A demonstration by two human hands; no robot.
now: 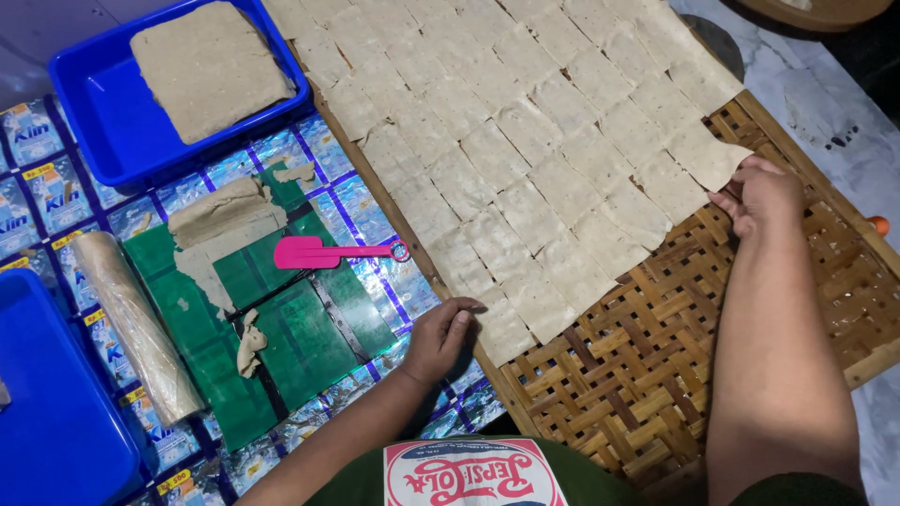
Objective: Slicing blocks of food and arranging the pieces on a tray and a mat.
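Note:
Several thin pale dough squares [525, 141] lie in overlapping rows on a woven bamboo tray [637, 375]. My left hand [439, 337] rests with its fingertips on the near-left square at the tray's wooden edge. My right hand [764, 195] pinches the corner of the outermost square [708, 155] at the right end of the rows. Each hand touches dough and neither lifts anything clear.
A blue tub [103, 112] holding a dough slab [208, 67] stands at the far left. A pink spatula [323, 252], dough scraps [225, 217] and a wrapped roller [136, 328] lie on a green board [309, 347]. Another blue tub [47, 412] sits near left.

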